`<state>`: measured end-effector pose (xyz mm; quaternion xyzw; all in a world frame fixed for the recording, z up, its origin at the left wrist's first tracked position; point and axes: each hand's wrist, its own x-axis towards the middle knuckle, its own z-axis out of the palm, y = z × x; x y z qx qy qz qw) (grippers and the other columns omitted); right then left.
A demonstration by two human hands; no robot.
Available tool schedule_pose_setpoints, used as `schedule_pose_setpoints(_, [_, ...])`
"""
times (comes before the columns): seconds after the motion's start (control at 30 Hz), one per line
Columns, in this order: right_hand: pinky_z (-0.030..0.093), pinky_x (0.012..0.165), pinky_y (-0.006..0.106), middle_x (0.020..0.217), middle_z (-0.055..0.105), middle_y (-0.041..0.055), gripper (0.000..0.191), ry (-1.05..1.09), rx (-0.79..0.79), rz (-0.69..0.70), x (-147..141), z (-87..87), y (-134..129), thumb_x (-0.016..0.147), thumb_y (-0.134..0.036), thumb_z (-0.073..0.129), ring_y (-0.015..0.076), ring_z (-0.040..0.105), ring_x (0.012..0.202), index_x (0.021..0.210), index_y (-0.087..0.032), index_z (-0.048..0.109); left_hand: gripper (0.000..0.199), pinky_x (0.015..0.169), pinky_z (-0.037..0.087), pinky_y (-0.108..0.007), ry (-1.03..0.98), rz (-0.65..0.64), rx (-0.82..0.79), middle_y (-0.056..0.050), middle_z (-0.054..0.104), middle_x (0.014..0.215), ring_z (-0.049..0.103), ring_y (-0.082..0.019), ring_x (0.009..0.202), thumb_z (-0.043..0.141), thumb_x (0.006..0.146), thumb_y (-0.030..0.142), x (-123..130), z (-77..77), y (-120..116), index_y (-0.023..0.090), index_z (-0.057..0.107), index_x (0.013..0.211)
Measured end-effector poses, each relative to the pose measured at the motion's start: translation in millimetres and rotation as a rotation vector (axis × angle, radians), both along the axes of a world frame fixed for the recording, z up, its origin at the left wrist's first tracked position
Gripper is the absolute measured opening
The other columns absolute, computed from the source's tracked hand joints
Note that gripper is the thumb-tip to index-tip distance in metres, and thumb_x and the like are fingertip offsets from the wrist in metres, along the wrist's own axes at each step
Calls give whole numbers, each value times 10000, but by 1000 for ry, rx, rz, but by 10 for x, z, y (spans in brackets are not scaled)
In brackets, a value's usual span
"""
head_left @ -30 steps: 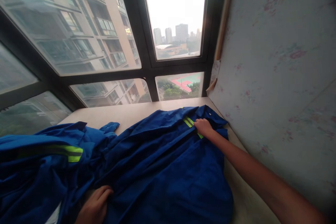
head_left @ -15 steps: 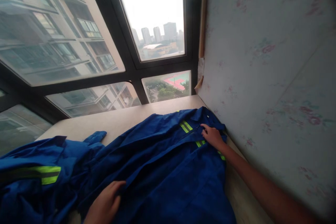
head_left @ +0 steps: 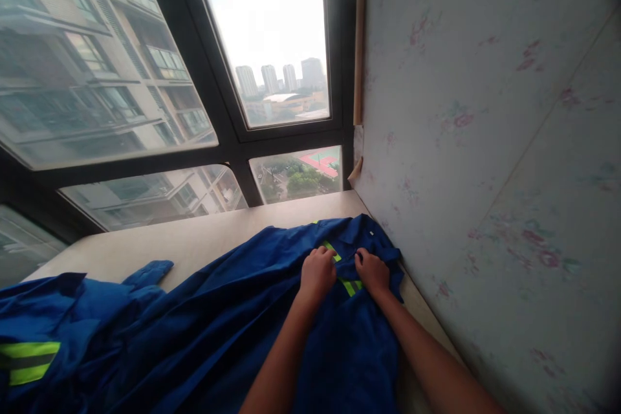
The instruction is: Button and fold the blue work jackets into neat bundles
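Note:
A blue work garment (head_left: 233,297) with yellow-green reflective bands lies spread over the sill, its far end near the wall corner. My left hand (head_left: 319,270) is closed on the cloth beside one reflective band (head_left: 332,251). Just to its right, my right hand (head_left: 372,270) pinches the garment above a second band (head_left: 351,286). A short gap of lifted fabric shows between the two hands. The fingertips are partly hidden, so a zip or edge between them cannot be made out.
The pale sill (head_left: 272,217) runs below dark-framed windows (head_left: 237,162). A floral-papered wall (head_left: 460,174) closes off the right side, with peeling paper (head_left: 356,171) at the corner. More bunched blue cloth with a wide reflective band (head_left: 32,362) lies at the left.
My left hand has moved from the lower middle up and right to the garment's far end, gripping cloth. My right hand has changed from a pointing touch to a pinch. The view has shifted slightly.

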<state>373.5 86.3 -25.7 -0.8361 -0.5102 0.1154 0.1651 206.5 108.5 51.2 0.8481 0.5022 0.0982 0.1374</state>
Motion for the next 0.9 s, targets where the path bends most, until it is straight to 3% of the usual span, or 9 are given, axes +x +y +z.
schedule_pose_setpoints(0.13, [444,724,278,994,739,66,294,-17,-16,1,20,1,16,1006,-342,387,222,702,900,1109,-265,652,257,885,476,-323,56,29,-87,-138,659,1124,645,-233,1027,491,926,191,474,-186,243,171,672,1108])
schedule_pose_setpoints(0.3, [455,726,286,987,738,79,315,-5,-42,-7,23,8,32,1007,-383,374,226,703,906,1070,-239,647,282,915,514,-430,157,49,-183,-98,669,1112,642,-220,1024,590,932,345,674,-403,357,131,639,1109])
schedule_pose_setpoints(0.47, [477,735,315,966,738,94,337,1,-74,-11,11,51,81,980,-484,431,246,707,901,1026,-236,654,313,896,534,-425,200,78,-217,-82,667,1120,647,-204,1007,573,943,402,676,-393,379,150,636,1117])
schedule_pose_setpoints(0.7, [496,743,335,984,736,106,357,-61,-84,5,-22,43,95,1017,-435,360,258,716,899,1033,-225,649,326,948,497,-461,216,55,-204,-96,673,1137,631,-225,1068,530,960,415,729,-339,259,139,654,1081])
schedule_pose_setpoints(0.8, [498,740,335,977,737,109,359,-87,-79,15,-39,32,84,1024,-429,349,255,718,890,1052,-215,636,306,936,503,-454,219,63,-220,-98,680,1128,639,-225,1056,558,944,396,574,-291,265,141,659,1080])
schedule_pose_setpoints(0.9, [494,740,324,975,736,110,362,-103,-77,25,-42,29,74,1028,-432,343,242,718,889,1047,-214,631,233,893,504,-384,209,99,-235,-122,701,1106,656,-244,1043,561,918,333,210,-239,251,165,696,1006])
